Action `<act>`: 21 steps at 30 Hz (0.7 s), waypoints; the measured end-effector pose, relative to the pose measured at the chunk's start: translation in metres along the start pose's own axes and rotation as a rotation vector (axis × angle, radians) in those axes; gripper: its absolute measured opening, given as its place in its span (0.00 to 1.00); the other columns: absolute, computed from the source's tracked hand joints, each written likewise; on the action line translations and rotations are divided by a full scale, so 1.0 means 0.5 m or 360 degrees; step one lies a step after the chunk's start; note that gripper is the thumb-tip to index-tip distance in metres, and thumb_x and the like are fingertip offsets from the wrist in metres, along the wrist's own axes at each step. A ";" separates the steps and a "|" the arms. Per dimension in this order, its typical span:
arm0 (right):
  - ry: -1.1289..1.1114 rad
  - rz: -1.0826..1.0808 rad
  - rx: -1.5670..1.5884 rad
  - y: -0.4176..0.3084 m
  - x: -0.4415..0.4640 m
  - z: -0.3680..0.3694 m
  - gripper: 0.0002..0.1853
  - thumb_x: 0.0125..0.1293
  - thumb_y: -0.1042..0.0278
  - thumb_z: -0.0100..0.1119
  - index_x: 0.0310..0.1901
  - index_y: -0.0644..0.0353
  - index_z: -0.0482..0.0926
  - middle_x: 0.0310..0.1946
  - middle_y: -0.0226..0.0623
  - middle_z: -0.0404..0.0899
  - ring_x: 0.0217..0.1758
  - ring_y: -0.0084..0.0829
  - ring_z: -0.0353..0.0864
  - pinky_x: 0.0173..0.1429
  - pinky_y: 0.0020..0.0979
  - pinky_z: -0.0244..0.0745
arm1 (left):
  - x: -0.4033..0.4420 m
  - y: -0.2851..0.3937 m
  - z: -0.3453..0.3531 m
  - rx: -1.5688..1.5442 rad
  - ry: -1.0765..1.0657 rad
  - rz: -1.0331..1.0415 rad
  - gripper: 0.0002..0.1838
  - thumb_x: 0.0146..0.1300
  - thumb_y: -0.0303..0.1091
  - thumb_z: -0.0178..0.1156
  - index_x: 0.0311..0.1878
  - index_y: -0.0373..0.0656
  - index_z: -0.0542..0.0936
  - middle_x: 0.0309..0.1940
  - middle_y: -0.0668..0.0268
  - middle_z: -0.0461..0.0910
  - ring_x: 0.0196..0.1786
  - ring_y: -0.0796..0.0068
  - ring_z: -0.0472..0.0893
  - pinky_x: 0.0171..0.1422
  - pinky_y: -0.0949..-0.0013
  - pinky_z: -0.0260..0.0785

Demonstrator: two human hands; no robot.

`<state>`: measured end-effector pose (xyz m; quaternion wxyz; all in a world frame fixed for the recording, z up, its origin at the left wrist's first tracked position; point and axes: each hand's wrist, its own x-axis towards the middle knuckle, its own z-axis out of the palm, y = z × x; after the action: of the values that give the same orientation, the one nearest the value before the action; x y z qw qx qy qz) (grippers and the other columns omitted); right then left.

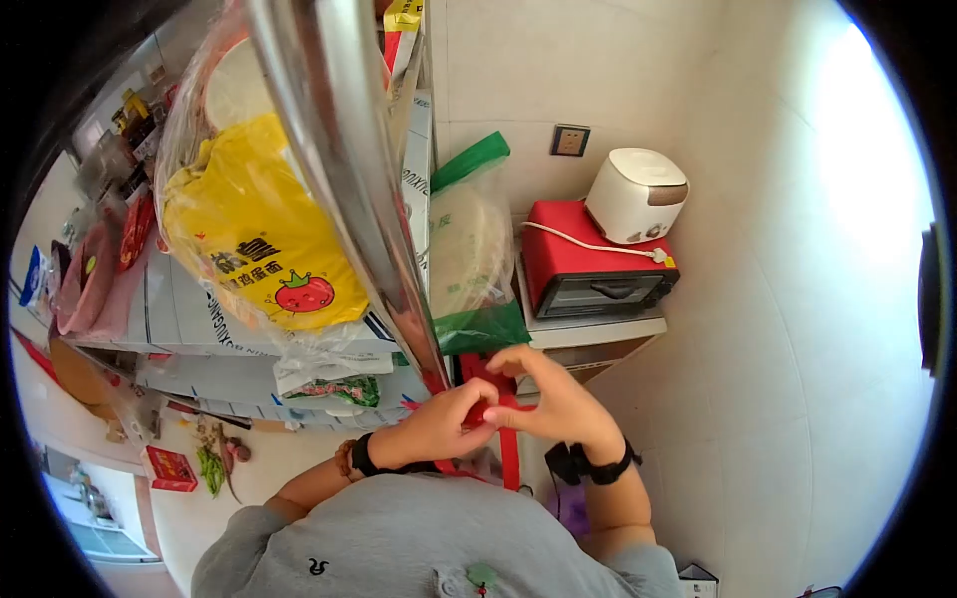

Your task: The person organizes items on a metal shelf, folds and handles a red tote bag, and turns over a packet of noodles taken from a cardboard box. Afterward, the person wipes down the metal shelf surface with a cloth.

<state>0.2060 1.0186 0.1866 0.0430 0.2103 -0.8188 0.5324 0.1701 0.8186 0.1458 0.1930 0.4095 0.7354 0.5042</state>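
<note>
My left hand [444, 424] is curled closed around part of a red strap [509, 460], just in front of my shirt. Close against it is my right hand [553, 404], its thumb reaching to the left fingertips and its other fingers arched apart from the thumb. Red material [476, 374], perhaps a bag, shows behind and between the hands; its full shape is hidden. Just beyond the hands stands a clear plastic bag with green ends [469, 249], its contents pale. A shiny metal post [364, 169] slants down toward my left hand.
A shelf on the left bears a yellow noodle package [269, 224] in clear plastic. On a low cabinet [598, 329] sits a red toaster oven [593, 264] with a white appliance [638, 194] on top. Green vegetables [210, 468] and a red box [169, 468] lie on the floor.
</note>
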 end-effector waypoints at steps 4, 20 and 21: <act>0.0104 0.0064 0.0284 0.020 -0.023 0.011 0.21 0.57 0.69 0.71 0.50 0.63 0.74 0.44 0.39 0.77 0.46 0.31 0.78 0.51 0.31 0.74 | 0.018 0.038 -0.018 -0.0047 0.0211 0.0244 0.22 0.59 0.26 0.62 0.56 0.39 0.69 0.47 0.56 0.78 0.50 0.63 0.81 0.53 0.67 0.72; 0.0659 -0.0952 0.0350 -0.115 0.246 -0.051 0.05 0.56 0.75 0.67 0.33 0.64 0.81 0.31 0.36 0.82 0.35 0.32 0.81 0.42 0.29 0.73 | 0.038 0.195 -0.091 0.1298 0.1613 0.0835 0.18 0.47 0.17 0.70 0.42 0.39 0.78 0.28 0.62 0.82 0.24 0.67 0.79 0.27 0.70 0.70; 0.0609 -0.0976 0.0376 -0.117 0.264 -0.049 0.05 0.57 0.75 0.67 0.34 0.64 0.81 0.32 0.35 0.82 0.35 0.29 0.80 0.42 0.28 0.73 | 0.037 0.197 -0.090 0.1244 0.1636 0.0776 0.17 0.47 0.17 0.70 0.41 0.39 0.79 0.28 0.62 0.82 0.24 0.67 0.79 0.27 0.70 0.70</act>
<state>0.1052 0.9807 0.2859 0.3279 0.3459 -0.6279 0.6153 0.1680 0.8227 0.2555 -0.4609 0.3117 0.7482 0.3613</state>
